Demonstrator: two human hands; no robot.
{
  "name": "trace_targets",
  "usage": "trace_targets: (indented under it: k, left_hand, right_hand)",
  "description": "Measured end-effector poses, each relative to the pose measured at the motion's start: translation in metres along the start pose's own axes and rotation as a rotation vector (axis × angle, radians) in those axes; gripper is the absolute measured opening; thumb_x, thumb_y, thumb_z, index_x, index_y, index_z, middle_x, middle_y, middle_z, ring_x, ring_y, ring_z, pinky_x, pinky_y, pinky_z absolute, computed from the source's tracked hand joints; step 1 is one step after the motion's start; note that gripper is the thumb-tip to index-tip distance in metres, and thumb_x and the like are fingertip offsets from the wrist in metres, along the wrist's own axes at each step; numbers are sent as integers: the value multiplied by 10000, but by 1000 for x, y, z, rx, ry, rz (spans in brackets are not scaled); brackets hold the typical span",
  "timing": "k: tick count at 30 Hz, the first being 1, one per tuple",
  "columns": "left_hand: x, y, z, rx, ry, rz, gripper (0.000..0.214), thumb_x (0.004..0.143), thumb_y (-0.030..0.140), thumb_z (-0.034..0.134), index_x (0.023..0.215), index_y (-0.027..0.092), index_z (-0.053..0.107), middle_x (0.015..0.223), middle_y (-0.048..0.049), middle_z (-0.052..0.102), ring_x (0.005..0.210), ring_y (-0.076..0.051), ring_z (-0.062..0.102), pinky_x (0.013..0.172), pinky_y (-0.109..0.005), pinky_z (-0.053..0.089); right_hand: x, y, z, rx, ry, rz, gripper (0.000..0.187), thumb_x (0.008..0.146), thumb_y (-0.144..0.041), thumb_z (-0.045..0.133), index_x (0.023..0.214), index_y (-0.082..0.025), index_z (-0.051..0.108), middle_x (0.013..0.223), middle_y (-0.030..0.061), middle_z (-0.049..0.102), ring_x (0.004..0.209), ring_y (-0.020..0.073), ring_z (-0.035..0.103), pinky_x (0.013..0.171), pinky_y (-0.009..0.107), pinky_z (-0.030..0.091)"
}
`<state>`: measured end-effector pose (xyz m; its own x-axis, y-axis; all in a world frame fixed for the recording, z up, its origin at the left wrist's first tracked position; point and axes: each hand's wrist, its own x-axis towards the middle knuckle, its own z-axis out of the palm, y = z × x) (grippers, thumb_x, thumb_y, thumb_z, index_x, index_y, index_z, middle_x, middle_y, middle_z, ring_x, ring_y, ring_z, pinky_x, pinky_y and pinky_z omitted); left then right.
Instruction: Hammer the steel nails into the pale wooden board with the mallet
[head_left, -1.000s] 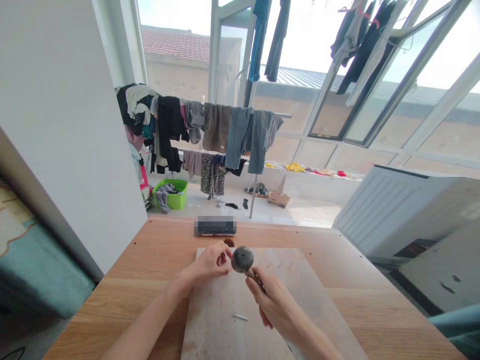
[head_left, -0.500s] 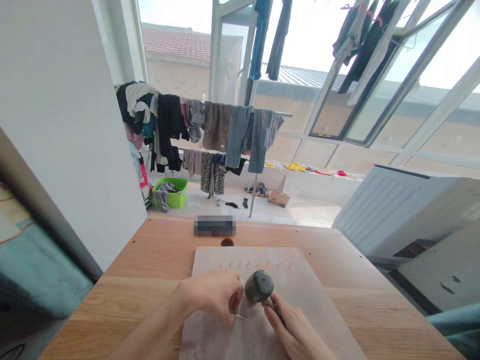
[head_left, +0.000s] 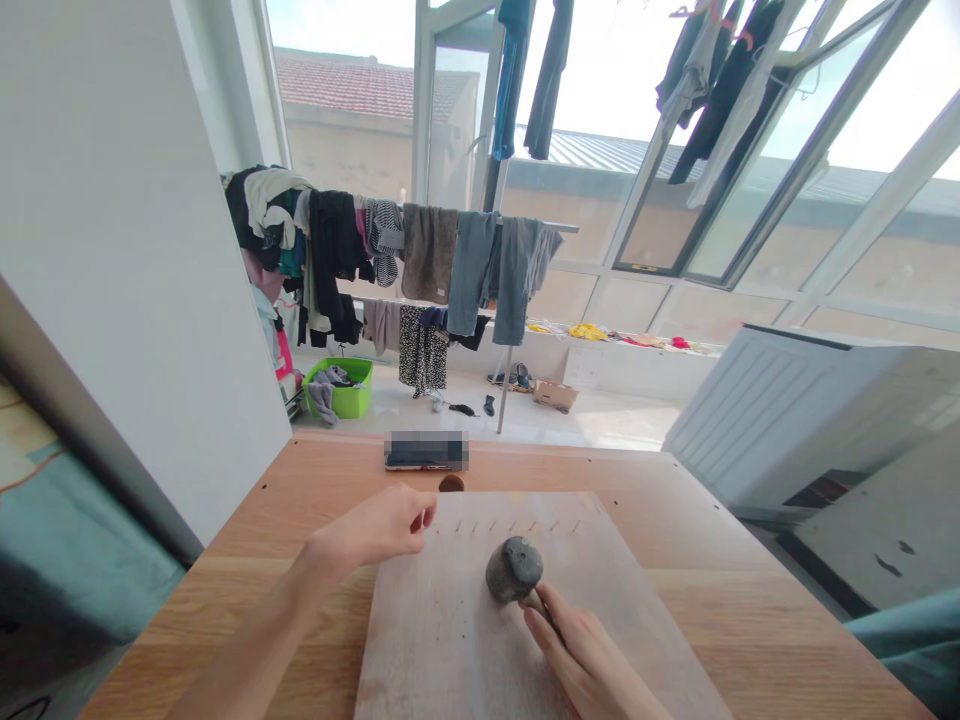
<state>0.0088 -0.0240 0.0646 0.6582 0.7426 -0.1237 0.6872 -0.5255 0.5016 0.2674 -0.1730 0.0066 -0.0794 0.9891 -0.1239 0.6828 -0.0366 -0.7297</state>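
Note:
A pale wooden board [head_left: 450,640] lies on the wooden table [head_left: 300,500] in front of me. A row of several small nails [head_left: 517,525] stands along the board's far edge. My left hand [head_left: 375,527] hovers at the left end of that row, its fingertips pinched together on a small nail that barely shows. My right hand [head_left: 589,665] is wrapped round the handle of a hammer [head_left: 514,570], whose dark round head rests low over the middle of the board.
A dark flat object [head_left: 426,450] and a small brown round thing [head_left: 451,484] lie on the table beyond the board. Past the table stand a laden clothes rack [head_left: 420,250], a green basket [head_left: 345,388] and a white slatted cabinet [head_left: 787,420] on the right.
My left hand came back to the loose nail lying on the board, pinched it up, and carried it to the left end of the nail row. The hammer head dropped nearer the board.

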Motion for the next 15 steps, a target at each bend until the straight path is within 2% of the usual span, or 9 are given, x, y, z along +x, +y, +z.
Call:
trace_targets:
  k: [5,15]
  left_hand:
    - [5,-8,6,-18,52,7,160,741,105,523,776,176,661,694,15,662,600,-136,559,537,-228,312]
    - [8,8,10,57,100,103,183,800,100,537,697,175,668,807,-42,720,716,-173,626,646,-248,382]
  right_hand:
    - [0,0,0,5,23,-3,418,988,-538,300,1002,-250,603,749,17,700,762,229,679,708,279,454]
    - [1,1,2,10,29,5,429,979,-553,314,962,-239,606,739,15,675,721,214,657,661,269,440]
